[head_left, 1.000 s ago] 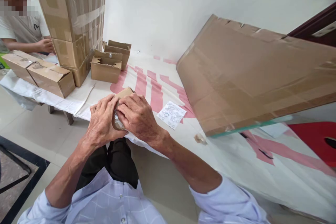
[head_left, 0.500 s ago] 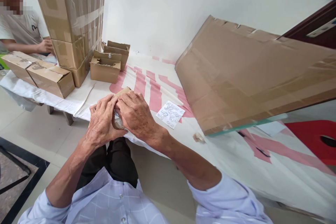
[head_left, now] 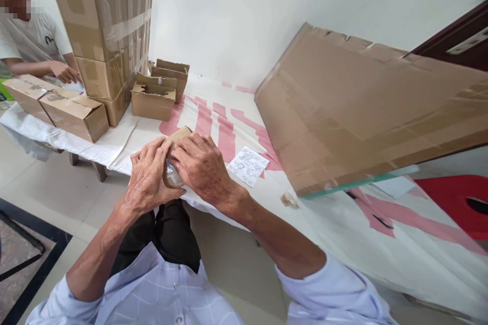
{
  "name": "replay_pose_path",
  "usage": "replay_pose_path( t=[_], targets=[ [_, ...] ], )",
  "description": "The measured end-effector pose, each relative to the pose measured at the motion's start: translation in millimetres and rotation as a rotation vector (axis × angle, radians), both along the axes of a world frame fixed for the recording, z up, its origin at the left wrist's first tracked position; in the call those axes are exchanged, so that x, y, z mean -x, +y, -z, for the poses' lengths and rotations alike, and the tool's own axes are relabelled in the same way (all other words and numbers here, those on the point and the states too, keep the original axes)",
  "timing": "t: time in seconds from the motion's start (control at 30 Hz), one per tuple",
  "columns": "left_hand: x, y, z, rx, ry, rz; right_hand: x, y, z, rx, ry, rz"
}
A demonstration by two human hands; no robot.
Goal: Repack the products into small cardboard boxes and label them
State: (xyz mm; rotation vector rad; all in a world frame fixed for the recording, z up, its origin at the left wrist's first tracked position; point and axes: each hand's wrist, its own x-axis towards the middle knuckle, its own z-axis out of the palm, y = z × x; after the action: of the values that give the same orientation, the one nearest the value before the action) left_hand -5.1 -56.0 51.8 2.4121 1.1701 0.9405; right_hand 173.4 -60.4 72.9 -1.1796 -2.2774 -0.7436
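A small cardboard box (head_left: 180,135) with clear plastic at its near end is held between both hands at the table's front edge. My left hand (head_left: 147,177) wraps round its left side, thumb beneath the near end. Over its right side and top lies my right hand (head_left: 202,167), fingers curled against the box and the plastic. Much of the box is hidden under my fingers. To the right of my hands, a white sheet with small drawn shapes (head_left: 248,166) lies on the red-and-white cloth.
Taped boxes (head_left: 89,25) are stacked at the left, with a long carton (head_left: 72,111) before them. Two open boxes (head_left: 153,104) stand beside the stack. A large cardboard panel (head_left: 366,111) leans at the right. Another person (head_left: 30,43) sits at the far left.
My right hand has shifted slightly to the right, uncovering more of the box's top. My left hand stays in place. The other person's hand has moved.
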Motion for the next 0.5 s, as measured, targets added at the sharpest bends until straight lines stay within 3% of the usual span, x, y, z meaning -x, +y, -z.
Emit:
replay_pose_path(
  t=[0.5],
  targets=[
    [-0.4,-0.8,1.8,-0.022,-0.020,-0.011,8.7,1.0,1.3,0.030,-0.049,0.011]
  ],
)
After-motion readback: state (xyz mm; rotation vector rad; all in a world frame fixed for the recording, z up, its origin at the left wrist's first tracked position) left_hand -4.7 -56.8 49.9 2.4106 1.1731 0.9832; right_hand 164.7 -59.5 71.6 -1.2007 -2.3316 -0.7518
